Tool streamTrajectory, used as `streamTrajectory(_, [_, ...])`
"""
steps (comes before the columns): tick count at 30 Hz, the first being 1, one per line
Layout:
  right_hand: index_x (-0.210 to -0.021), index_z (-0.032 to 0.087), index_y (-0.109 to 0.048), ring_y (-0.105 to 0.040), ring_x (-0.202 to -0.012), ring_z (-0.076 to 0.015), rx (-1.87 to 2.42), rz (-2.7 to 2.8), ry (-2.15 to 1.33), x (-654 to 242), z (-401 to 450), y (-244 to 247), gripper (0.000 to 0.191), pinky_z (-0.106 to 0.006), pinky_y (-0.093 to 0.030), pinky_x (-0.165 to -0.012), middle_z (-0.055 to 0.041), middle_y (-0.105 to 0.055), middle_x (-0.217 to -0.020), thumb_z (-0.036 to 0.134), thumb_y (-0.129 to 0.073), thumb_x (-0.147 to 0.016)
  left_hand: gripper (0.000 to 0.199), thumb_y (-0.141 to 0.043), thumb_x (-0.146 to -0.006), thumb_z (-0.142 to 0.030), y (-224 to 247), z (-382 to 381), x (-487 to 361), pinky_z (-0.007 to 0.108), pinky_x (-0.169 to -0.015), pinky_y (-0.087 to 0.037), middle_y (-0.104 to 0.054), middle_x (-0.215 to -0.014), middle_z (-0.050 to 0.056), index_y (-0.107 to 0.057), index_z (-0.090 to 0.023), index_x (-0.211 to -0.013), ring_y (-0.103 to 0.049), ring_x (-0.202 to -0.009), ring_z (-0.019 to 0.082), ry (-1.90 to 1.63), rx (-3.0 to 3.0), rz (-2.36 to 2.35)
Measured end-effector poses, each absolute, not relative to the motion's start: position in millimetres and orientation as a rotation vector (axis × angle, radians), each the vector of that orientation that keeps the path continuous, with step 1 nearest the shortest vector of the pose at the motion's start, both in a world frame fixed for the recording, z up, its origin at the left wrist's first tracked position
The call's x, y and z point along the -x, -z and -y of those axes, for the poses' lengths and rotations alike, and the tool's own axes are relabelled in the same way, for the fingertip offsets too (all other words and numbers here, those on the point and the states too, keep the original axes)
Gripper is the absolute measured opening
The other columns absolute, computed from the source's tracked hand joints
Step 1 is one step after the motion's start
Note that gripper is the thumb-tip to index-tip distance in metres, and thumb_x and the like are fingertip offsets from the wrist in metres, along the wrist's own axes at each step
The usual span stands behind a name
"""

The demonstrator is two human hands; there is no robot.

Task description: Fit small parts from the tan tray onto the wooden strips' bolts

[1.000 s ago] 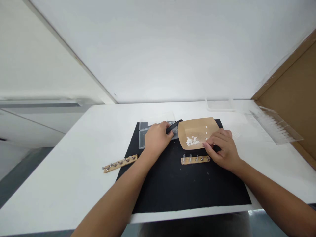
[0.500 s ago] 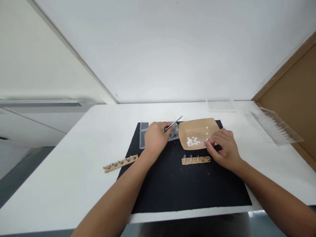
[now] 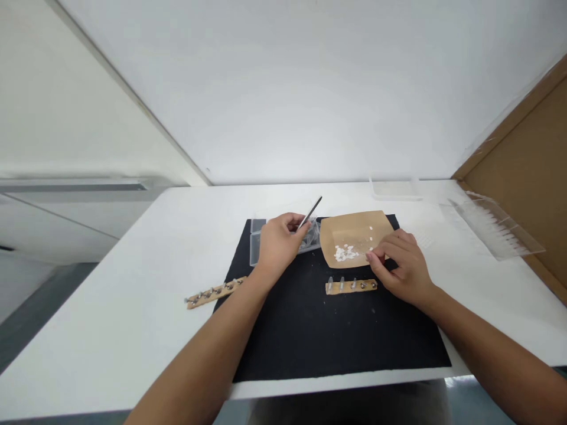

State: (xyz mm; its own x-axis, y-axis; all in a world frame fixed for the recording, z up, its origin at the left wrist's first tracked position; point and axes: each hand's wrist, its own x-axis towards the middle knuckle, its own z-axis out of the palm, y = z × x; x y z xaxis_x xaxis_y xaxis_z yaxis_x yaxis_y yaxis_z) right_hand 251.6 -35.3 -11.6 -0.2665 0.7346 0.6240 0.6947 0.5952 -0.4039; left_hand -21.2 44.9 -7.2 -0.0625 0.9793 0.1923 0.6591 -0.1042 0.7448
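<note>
My left hand (image 3: pixel 282 241) is closed around a thin metal stick (image 3: pixel 312 210), its free end pointing up and to the right. Under and beside that hand lies a clear plastic box (image 3: pixel 256 251) with transparent pieces in it, partly hidden. Thumb and fingers of my right hand (image 3: pixel 401 260) are pinched together at the right front edge of a brown paper tray (image 3: pixel 354 221); whatever is between them is too small to tell. White flakes (image 3: pixel 345 253) lie in the tray. Just in front of it, a short wooden strip (image 3: pixel 351 287) carries clear tips and round metal bits.
A second wooden strip (image 3: pixel 215 292) with similar pieces lies at the left edge of the black mat (image 3: pixel 341 342). A clear container (image 3: pixel 396 190) stands at the back, and a clear sheet of pale tips (image 3: pixel 494 227) lies by the brown board (image 3: pixel 531 165) at right.
The stick in my left hand has tipped to a steeper angle, and that hand's fingers have shifted. My right hand has hardly moved.
</note>
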Motion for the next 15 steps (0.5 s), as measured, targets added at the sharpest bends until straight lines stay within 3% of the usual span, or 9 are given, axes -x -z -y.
streamTrajectory(6, [-0.072, 0.023, -0.054, -0.053, -0.073, -0.0188, 1.144, 2.003, -0.053, -251.7, 34.8, 11.5, 0.029, -0.039, -0.036, -0.076, 0.0009, -0.062, -0.068, 0.022, -0.064, -0.099, 0.026, -0.068, -0.089, -0.042, 8.9, -45.3, 21.7, 0.033, -0.075, -0.054, -0.082, -0.09, 0.006, -0.081, -0.02, -0.096, -0.073, -0.079, 0.022, -0.952, -1.857, -1.733])
streamTrajectory(15, [-0.072, 0.022, -0.053, -0.052, -0.074, -0.0183, 1.149, 2.021, -0.048, -251.6, 33.6, 13.2, 0.03, -0.038, -0.035, -0.077, 0.0014, -0.061, -0.068, 0.023, -0.064, -0.101, 0.031, -0.062, -0.097, -0.04, 9.3, -45.2, 18.2, 0.034, -0.079, -0.055, -0.081, -0.09, 0.006, -0.081, -0.018, -0.108, -0.073, -0.082, 0.023, -0.931, -1.909, -1.681])
